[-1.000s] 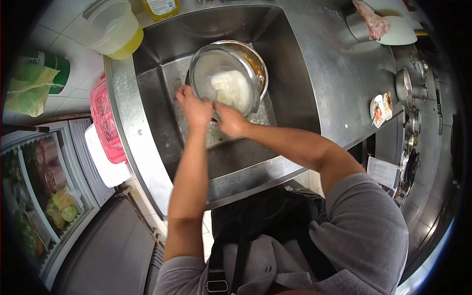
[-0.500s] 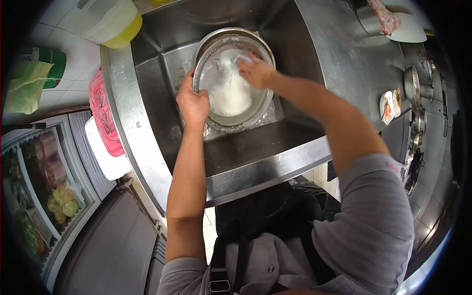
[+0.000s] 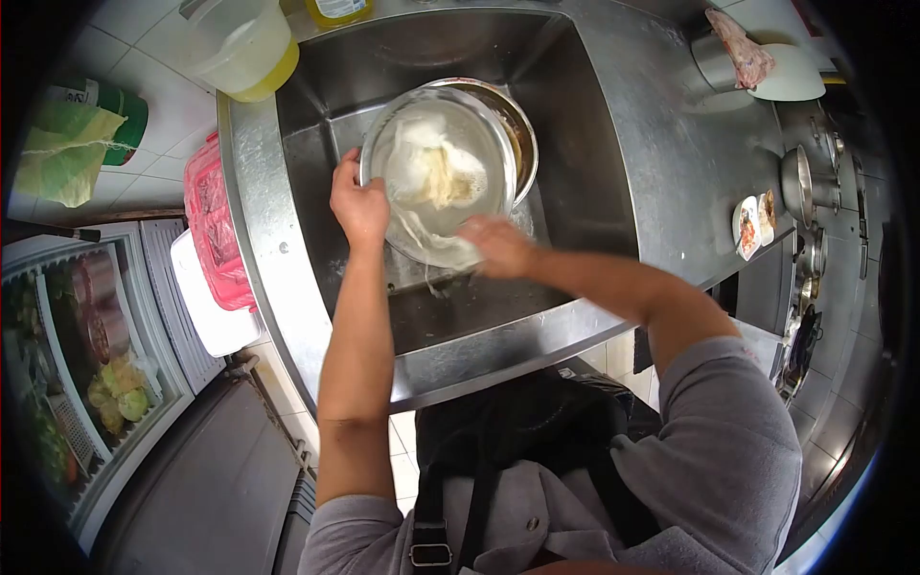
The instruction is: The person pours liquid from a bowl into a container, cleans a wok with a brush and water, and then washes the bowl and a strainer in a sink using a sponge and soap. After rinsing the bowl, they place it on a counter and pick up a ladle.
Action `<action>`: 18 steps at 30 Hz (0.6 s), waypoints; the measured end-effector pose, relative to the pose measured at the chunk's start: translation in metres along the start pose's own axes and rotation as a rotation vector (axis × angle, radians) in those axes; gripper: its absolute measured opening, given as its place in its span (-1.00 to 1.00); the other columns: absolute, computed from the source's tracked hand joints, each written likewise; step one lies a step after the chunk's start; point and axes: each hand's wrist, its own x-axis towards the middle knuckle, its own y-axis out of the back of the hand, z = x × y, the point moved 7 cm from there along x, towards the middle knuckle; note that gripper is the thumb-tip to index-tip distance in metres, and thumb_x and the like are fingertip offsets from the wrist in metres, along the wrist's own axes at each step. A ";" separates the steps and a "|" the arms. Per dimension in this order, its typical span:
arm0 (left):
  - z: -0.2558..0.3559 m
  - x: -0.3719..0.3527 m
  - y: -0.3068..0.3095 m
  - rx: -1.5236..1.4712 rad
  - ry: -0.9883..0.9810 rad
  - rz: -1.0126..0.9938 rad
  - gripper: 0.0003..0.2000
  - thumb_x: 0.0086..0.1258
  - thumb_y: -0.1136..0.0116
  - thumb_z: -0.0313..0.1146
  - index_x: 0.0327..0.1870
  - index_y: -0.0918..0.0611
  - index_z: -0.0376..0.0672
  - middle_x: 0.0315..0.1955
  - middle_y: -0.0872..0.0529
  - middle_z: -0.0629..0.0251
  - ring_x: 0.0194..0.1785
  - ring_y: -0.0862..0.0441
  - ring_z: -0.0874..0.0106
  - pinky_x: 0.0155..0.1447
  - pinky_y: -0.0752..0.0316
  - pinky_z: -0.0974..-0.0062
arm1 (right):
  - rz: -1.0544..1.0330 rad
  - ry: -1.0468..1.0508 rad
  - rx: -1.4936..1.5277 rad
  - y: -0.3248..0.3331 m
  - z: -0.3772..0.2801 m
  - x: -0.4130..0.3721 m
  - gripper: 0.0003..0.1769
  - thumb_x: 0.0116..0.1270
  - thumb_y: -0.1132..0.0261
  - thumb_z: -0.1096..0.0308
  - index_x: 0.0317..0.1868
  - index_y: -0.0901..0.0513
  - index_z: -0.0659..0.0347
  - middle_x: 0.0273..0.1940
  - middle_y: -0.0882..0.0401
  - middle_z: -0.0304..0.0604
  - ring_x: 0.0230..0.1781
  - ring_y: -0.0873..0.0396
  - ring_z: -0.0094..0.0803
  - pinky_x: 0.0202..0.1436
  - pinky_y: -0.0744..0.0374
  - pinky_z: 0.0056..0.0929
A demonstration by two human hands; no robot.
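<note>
My left hand [image 3: 361,203] grips the left rim of a round metal bowl [image 3: 376,144] over the steel sink [image 3: 431,321]. In the bowl lies a whitish, wet mass [image 3: 439,171] in cloudy liquid, and a pale strand of it hangs over the near rim. My right hand [image 3: 498,245] is at the bowl's lower right edge, blurred by motion; its fingers are too smeared to tell what they hold. A second metal bowl [image 3: 525,144] stands behind and to the right, partly hidden by the first.
On the left are a plastic container of yellow liquid [image 3: 259,62], a pink bag [image 3: 213,230] and a green container [image 3: 129,125]. The right counter [image 3: 671,182] holds a piece of meat [image 3: 743,50] and a small white dish [image 3: 746,228].
The held bowl has shifted left and towards me, uncovering more of the second bowl. My right hand has moved down from inside the bowl to its near right edge.
</note>
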 end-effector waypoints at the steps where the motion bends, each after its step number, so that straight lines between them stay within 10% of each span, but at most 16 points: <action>1: 0.006 0.003 -0.001 0.073 -0.034 -0.085 -0.73 0.06 -0.13 -0.63 -0.16 -0.63 -0.31 0.10 -0.66 0.04 0.06 -0.65 0.07 0.13 -0.52 0.33 | -0.075 0.037 -0.137 0.006 0.023 -0.003 -0.36 0.16 -0.33 0.41 0.30 -0.43 0.08 0.24 -0.43 0.00 0.36 -0.36 -0.13 0.45 -0.24 0.01; 5: 0.030 0.025 -0.019 0.251 0.085 -0.242 -0.82 0.08 -0.27 -0.54 -0.34 -0.52 -0.34 -0.05 -0.63 -0.06 0.19 -0.52 -0.01 0.23 -0.42 0.28 | -0.008 0.092 -0.243 0.013 0.021 0.003 -0.48 0.13 -0.32 0.44 0.16 -0.51 0.04 0.05 -0.51 -0.14 0.19 -0.46 -0.18 0.29 -0.37 -0.05; 13: 0.031 -0.024 -0.034 0.195 0.039 -0.109 -0.53 0.10 -0.14 -0.63 0.13 -0.55 -0.34 0.13 -0.53 -0.12 0.29 -0.44 -0.05 0.37 -0.35 0.26 | 0.432 -0.307 0.883 0.053 -0.060 0.044 -0.44 0.20 -0.24 0.49 0.23 -0.38 0.39 0.18 -0.41 0.33 0.27 -0.39 0.20 0.30 -0.41 -0.05; 16: 0.039 -0.011 -0.014 0.130 0.062 -0.159 -0.52 0.10 -0.08 -0.65 0.15 -0.57 -0.30 -0.04 -0.69 -0.04 0.04 -0.65 0.03 0.18 -0.50 0.26 | 0.313 0.048 0.594 -0.002 -0.038 -0.003 -0.40 0.26 -0.36 0.12 0.24 -0.43 0.20 0.15 -0.47 0.13 0.24 -0.43 0.14 0.30 -0.40 0.03; 18: 0.037 -0.013 -0.008 0.087 0.095 -0.210 -0.52 0.09 -0.06 -0.65 0.13 -0.60 -0.23 -0.22 -0.78 0.00 -0.13 -0.75 0.10 0.03 -0.58 0.24 | -0.185 0.225 0.206 0.003 0.023 -0.012 -0.50 0.39 -0.21 -0.01 0.19 -0.55 0.11 0.28 -0.43 0.04 0.41 -0.32 -0.07 0.51 -0.22 -0.05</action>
